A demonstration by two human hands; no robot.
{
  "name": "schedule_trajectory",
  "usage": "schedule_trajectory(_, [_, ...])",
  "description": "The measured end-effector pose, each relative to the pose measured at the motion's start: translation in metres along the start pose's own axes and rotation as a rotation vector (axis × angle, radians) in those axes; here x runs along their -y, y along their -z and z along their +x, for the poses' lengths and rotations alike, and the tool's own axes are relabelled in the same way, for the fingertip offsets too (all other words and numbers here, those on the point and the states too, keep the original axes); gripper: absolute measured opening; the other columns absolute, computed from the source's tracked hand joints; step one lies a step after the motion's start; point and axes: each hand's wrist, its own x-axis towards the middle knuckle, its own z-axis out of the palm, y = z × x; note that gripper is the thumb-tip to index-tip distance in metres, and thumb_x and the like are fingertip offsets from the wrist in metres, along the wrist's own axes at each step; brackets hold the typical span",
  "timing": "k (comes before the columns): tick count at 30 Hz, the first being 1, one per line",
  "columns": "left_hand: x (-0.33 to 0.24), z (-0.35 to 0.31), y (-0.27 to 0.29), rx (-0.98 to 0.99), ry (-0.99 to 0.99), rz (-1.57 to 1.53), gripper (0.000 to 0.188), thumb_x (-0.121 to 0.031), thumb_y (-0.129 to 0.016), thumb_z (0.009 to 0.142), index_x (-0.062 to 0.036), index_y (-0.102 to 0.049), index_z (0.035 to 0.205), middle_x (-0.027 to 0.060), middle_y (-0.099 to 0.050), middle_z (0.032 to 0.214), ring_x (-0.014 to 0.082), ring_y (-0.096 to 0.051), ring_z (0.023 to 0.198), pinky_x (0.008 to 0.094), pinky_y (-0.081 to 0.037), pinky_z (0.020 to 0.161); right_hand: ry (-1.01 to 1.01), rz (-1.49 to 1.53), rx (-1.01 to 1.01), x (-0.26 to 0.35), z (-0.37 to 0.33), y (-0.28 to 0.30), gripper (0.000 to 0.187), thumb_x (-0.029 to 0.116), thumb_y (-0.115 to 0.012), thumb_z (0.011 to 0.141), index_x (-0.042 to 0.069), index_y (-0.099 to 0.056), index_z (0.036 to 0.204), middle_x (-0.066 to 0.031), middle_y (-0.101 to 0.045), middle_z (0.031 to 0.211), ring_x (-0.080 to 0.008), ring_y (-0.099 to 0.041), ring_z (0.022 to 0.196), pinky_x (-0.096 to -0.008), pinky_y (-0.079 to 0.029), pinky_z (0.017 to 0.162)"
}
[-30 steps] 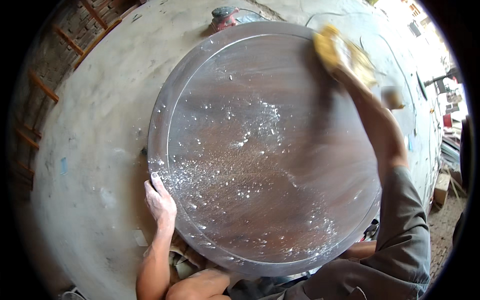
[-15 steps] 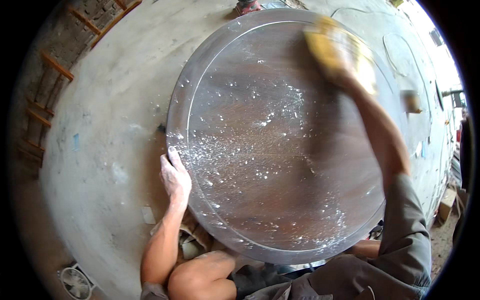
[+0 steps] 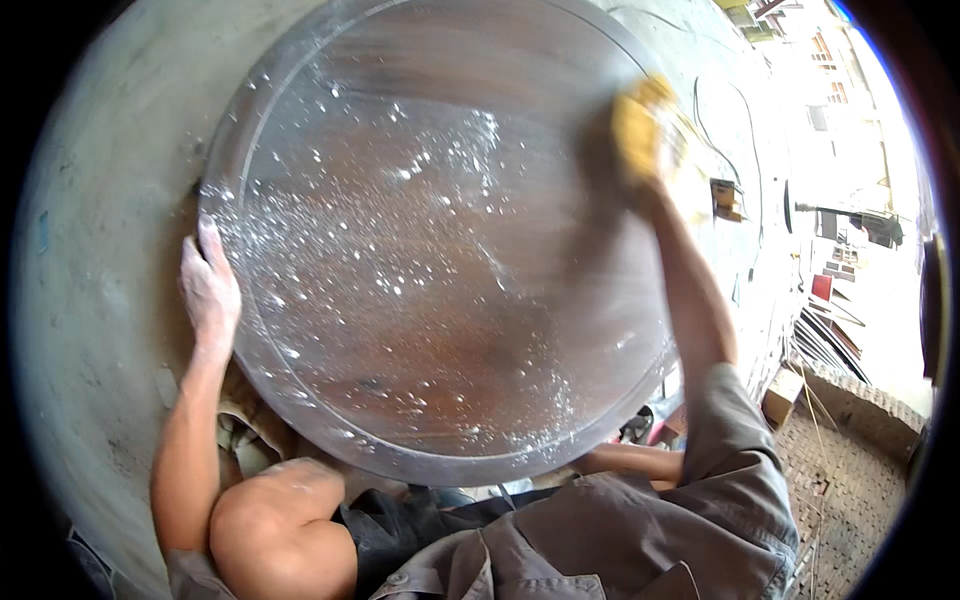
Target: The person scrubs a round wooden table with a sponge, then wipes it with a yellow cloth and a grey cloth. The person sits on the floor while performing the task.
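Observation:
A big round dark-brown wooden tabletop (image 3: 420, 330) lies in front of me, with a groove running round inside its rim and white dust and flecks scattered over it. My left hand (image 3: 211, 292), whitened with dust, grips the rim at the left, its thumb and a finger pointing up along the edge; the other fingers are partly hidden. At the far right of the top, my right hand (image 3: 655, 178) presses a yellow cloth (image 3: 642, 125) on the surface. Both are smeared by motion, and the fingers merge with the cloth.
Pale concrete floor (image 3: 110, 250) surrounds the tabletop. Right of it are a small dark block (image 3: 726, 195) and a loose cable (image 3: 755, 130). A rough low ledge (image 3: 865, 405) and rubble-strewn ground (image 3: 850, 490) lie at the lower right. My bent knee (image 3: 285, 520) is close below the left rim.
The view has shifted right, so the tabletop now sits farther left and higher in it. My right hand has swept the cloth toward me along the right side. The left hand keeps its place on the rim.

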Motion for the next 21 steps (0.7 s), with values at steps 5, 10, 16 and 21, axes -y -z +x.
schedule_trajectory(5, [0.027, -0.009, 0.014, -0.062, -0.023, 0.003, 0.060, -0.048, -0.038, 0.103, 0.0073, -0.059, 0.110, 0.0301, -0.064, 0.105, 0.0449, -0.059, 0.101, 0.0479, -0.044, 0.088, 0.384, 0.378, 0.213, 0.158, -0.030, -0.002, 0.066, 0.034, -0.041, 0.099, -0.010, -0.027, 0.147, -0.0276, -0.017, 0.158, -0.0334, -0.018, 0.148, -0.0406, -0.014, 0.122])
schedule_trajectory(10, [0.028, 0.000, 0.012, -0.039, 0.007, -0.025, 0.070, -0.056, -0.035, 0.101, 0.0080, -0.058, 0.119, 0.0307, -0.062, 0.113, 0.0443, -0.058, 0.109, 0.0455, -0.043, 0.094, -0.420, 0.668, 0.035, -0.054, -0.076, 0.046, 0.036, 0.033, -0.040, 0.104, 0.004, -0.056, 0.119, -0.0050, -0.053, 0.101, -0.0178, -0.052, 0.093, -0.0256, -0.044, 0.080])
schedule_trajectory(16, [0.009, 0.006, 0.006, -0.004, 0.064, -0.020, 0.073, -0.057, -0.036, 0.100, 0.0085, -0.057, 0.122, 0.0298, -0.062, 0.117, 0.0438, -0.056, 0.113, 0.0443, -0.041, 0.098, 0.338, -0.250, -0.019, 0.065, -0.092, -0.032, 0.069, 0.022, -0.052, 0.094, -0.003, -0.021, 0.150, -0.0251, -0.020, 0.156, -0.0358, -0.018, 0.146, -0.0445, -0.012, 0.121])
schedule_trajectory(21, [0.049, 0.005, 0.016, -0.043, 0.013, 0.042, 0.073, -0.057, -0.036, 0.099, 0.0086, -0.058, 0.122, 0.0292, -0.062, 0.119, 0.0419, -0.056, 0.116, 0.0443, -0.041, 0.099, 0.044, 0.827, 0.190, 0.046, -0.124, 0.030, 0.050, 0.025, -0.044, 0.101, -0.005, -0.039, 0.141, -0.0174, -0.051, 0.134, -0.0275, -0.049, 0.127, -0.0383, -0.038, 0.111])
